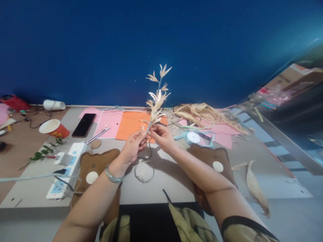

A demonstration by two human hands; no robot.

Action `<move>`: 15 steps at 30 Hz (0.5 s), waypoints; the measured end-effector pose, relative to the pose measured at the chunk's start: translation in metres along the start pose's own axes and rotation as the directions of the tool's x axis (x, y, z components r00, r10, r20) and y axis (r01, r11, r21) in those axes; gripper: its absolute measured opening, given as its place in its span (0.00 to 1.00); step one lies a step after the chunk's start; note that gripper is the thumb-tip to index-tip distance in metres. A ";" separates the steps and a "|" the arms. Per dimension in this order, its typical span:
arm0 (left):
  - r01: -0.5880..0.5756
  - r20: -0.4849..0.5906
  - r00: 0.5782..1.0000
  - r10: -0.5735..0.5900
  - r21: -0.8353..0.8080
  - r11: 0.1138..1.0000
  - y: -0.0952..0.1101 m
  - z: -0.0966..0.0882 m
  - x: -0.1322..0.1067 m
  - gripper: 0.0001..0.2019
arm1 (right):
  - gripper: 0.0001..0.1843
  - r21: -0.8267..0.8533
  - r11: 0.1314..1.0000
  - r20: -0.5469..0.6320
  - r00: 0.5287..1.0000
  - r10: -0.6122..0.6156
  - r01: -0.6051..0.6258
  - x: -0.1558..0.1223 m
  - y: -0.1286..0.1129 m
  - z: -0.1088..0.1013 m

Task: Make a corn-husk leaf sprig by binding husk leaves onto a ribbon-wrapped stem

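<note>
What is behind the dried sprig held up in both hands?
Behind the sprig: blue wall up high, an orange paper sheet on the table at its base. The left hand and right hand pinch the stem, hiding its lower end and part of the sheet.

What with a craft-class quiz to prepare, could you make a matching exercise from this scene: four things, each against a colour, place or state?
Things:
1. paper cup
2. phone
3. ribbon spool
4. dried-leaf sprig

Descriptions:
A. pinched upright between the left hand and the right hand
B. black, lying flat
C. red outside, white inside
D. pale, lying just to the right of the right hand

Pairs: 1-C; 2-B; 3-D; 4-A
</note>
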State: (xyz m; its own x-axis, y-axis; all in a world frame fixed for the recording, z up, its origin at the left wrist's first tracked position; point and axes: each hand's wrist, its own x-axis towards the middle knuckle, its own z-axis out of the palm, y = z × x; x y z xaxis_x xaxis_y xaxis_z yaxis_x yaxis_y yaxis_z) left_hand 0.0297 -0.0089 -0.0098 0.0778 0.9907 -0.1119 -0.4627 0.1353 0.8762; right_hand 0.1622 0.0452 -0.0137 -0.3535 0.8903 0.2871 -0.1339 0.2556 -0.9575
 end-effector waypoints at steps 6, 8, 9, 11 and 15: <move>-0.088 -0.042 0.995 0.091 0.059 0.994 -0.003 -0.001 -0.001 0.16 | 0.15 -0.058 0.998 0.007 1.000 -0.017 0.017 -0.002 -0.005 -0.001; -0.153 -0.084 0.983 0.164 0.123 0.981 -0.005 0.000 -0.003 0.16 | 0.15 -0.096 0.995 -0.014 1.000 -0.019 0.017 -0.004 -0.007 -0.001; -0.188 -0.104 0.973 0.206 0.164 0.968 -0.006 0.001 -0.004 0.16 | 0.14 -0.105 0.994 -0.016 1.000 -0.017 0.015 -0.005 -0.008 -0.001; -0.255 -0.136 0.945 0.296 0.259 0.932 -0.008 0.002 -0.007 0.14 | 0.14 -0.088 0.996 -0.020 1.000 -0.006 0.004 -0.007 -0.010 0.001; -0.369 -0.160 0.856 0.492 0.476 0.798 -0.012 0.002 -0.010 0.12 | 0.16 0.000 0.998 -0.051 0.997 0.065 -0.065 -0.010 -0.012 0.007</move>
State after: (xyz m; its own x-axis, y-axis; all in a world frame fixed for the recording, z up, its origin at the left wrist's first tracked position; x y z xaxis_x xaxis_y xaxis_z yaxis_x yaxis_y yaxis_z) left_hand 0.0363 -0.0208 -0.0179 -0.3021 0.9171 0.2600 0.0225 -0.2658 0.9638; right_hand 0.1608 0.0305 -0.0050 -0.3142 0.9229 0.2225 -0.1103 0.1973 -0.9741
